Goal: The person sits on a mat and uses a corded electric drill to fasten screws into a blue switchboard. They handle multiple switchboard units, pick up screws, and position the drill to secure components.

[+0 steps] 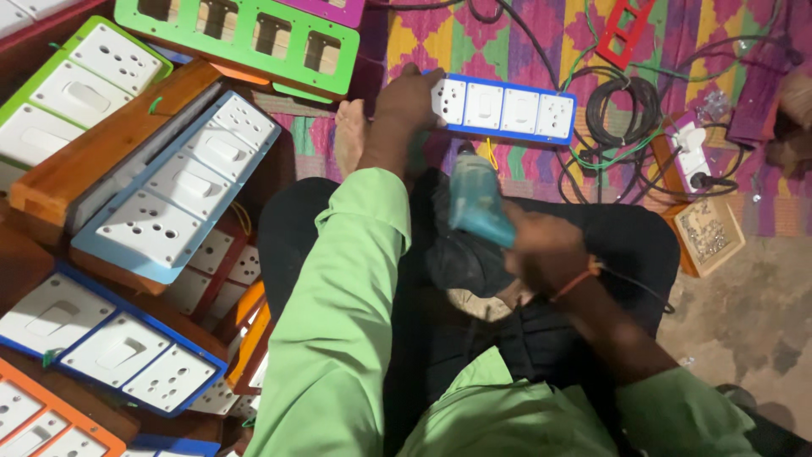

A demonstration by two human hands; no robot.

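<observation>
Gripping the far-left end of a long blue-framed switch board with white socket and switch plates [505, 107], our left hand [408, 97] closes over its corner, fingers wrapped around the edge, which looks meant to pin the board flat against the patterned mat so it cannot slide. Our right hand [545, 251] is clenched around the handle of a light-blue plastic power driver [475, 199], its nose aimed away from us at the near edge of that board, just right of the left hand; the tool is blurred, so we cannot tell whether the tip touches the frame. Holding the board crosswise in front of our knees keeps its long side open to the tool.

Beyond the hands, the board lies on a bright woven mat of pink, yellow and green diamonds [423, 42]. To its right sit a coil of black cable [622, 106] and loose green and black wires, and nearer still a small wooden box of tiny metal parts [709, 233], placed within easy reach of the right hand. On the left, finished-looking boards are stacked leaning on each other: a pale-blue framed board on a wooden base [182, 182], a green-framed one [72, 85] far left, and a dark-blue framed one [110, 343] near left. At the far edge lies an empty green plastic frame with rectangular cut-outs [241, 38], apart from the working spot.
</observation>
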